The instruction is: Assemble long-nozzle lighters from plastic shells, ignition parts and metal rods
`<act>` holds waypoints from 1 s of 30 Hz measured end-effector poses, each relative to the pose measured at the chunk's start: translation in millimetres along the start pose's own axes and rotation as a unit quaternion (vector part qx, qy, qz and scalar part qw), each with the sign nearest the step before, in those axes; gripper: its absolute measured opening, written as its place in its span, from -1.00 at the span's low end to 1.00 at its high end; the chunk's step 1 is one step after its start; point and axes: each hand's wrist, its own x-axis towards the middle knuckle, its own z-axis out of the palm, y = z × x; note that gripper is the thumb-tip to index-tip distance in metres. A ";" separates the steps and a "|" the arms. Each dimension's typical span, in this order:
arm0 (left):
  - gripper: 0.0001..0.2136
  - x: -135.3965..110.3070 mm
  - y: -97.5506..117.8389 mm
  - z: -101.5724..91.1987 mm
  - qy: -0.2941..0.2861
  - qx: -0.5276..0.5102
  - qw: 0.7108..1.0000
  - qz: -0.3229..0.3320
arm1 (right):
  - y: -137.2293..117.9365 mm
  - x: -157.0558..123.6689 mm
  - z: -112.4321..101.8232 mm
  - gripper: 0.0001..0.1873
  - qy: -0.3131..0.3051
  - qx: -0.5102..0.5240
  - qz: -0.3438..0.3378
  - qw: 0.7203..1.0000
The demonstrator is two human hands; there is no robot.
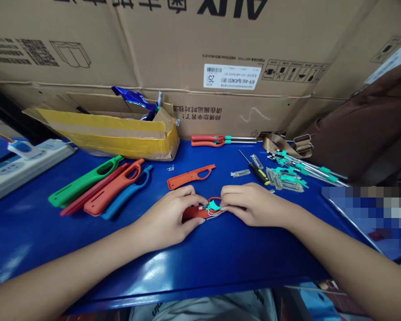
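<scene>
left hand (pixel 169 218): curled tight, with thumb and fingers clamped on the left end of the orange shell half (pixel 195 213), which is pinned flat to the table.
right hand (pixel 250 203): fingers bent in, tips pinched on the teal trigger piece (pixel 214 205) at the shell's right end. How hard it's gripped can't really be told.
orange shell half: found front and centre on the blue table (pixel 200 263), right between both hands, with thin red wires looped at the teal bit.
spare orange shell (pixel 190 177): left lying by itself just behind the hands, not touched.
shell pile: a green shell (pixel 85 180), another orange one (pixel 115 187) and a blue one (pixel 127 194) are stacked side by side off to the left, well clear of the hands.
screwdriver (pixel 257 171): yellow and black handle, parked just behind the right hand.
teal-tipped metal tubes (pixel 297 174): heaped to the right of the screwdriver.
finished orange lighters (pixel 220 140): two, laid along the back by the cartons.
taped cardboard box (pixel 120 131): sat at the back left, yellow tape all over it.
power strip (pixel 20 162): seen at the far left edge.
</scene>
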 end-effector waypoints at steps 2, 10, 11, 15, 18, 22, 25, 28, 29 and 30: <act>-0.76 -0.6 -0.1 0.2 0.002 0.001 1.000 0.000 | 0.3 0.2 -0.1 -0.80 -0.004 -0.006 -0.001 1.000; -0.61 -4.5 -3.8 5.1 0.026 0.026 0.999 0.039 | -1.3 -1.1 -2.0 -0.80 0.000 -0.009 0.015 1.000; -0.59 -4.7 -4.1 5.6 0.024 0.037 0.998 0.043 | -1.5 -1.2 -2.1 -0.80 0.008 -0.003 0.021 1.000; -0.58 -4.4 -4.2 5.9 0.021 0.058 0.996 0.059 | -1.8 -1.0 -2.7 -0.82 0.011 0.017 0.033 0.999; -0.61 -4.2 -3.6 5.0 0.020 0.067 0.995 0.072 | -1.4 -0.6 -3.0 -0.83 -0.005 0.010 0.031 0.999; -0.69 -4.6 -1.4 3.4 0.001 0.124 0.986 0.108 | -0.8 -0.2 -3.0 -0.81 0.002 0.030 0.039 0.999; -0.68 -4.7 0.5 2.2 -0.017 0.210 0.969 0.127 | -0.8 0.5 -3.7 -0.82 0.016 0.087 0.059 0.994; -0.66 -4.7 0.8 2.2 -0.018 0.270 0.951 0.148 | -1.0 2.9 -3.4 -0.85 0.027 0.131 0.082 0.988; -0.66 -4.7 0.5 2.6 -0.018 0.281 0.947 0.153 | -1.1 4.1 -2.8 -0.87 0.031 0.139 0.093 0.985; -0.65 -4.7 0.1 3.2 -0.018 0.291 0.944 0.155 | -1.3 5.5 -1.8 -0.89 0.036 0.145 0.109 0.983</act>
